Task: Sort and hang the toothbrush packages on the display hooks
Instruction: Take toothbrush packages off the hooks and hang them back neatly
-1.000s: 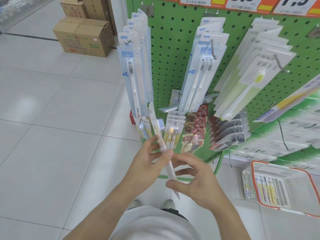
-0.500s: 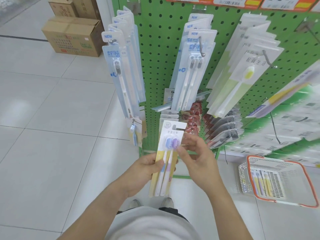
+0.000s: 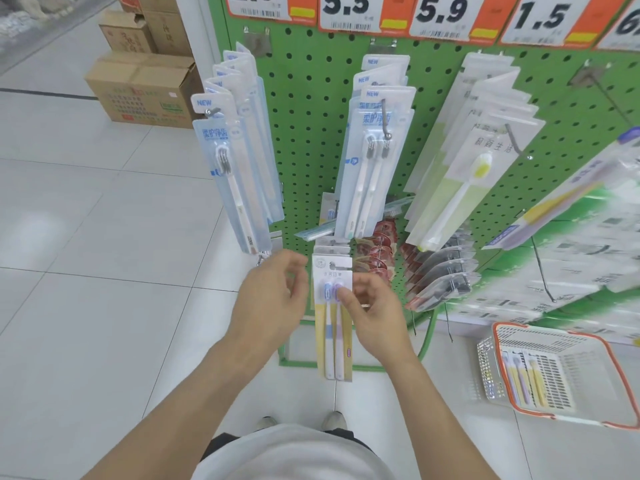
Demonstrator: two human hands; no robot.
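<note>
A two-brush toothbrush package [image 3: 333, 327] with a yellow card and blue and purple brush heads hangs upright in front of a lower row of like packages [image 3: 330, 250] on the green pegboard [image 3: 311, 133]. My right hand [image 3: 375, 315] pinches it at the brush heads, thumb on the front. My left hand [image 3: 268, 299] hovers just left of the package with loosely curled fingers, holding nothing. Whether the package's hole sits on the hook I cannot tell.
Upper hooks carry light-blue packages [image 3: 239, 174], [image 3: 374, 150] and a yellow-brush row [image 3: 464, 174]. Red packs [image 3: 381, 251] and dark packs [image 3: 440, 275] hang lower. An orange-rimmed basket [image 3: 498, 329] holding several packages stands on the floor at right. Cardboard boxes [image 3: 145, 91] stand at the back left.
The package went up from in front of my body to the lower row on the pegboard. My left hand let go of it; my right hand still pinches it.
</note>
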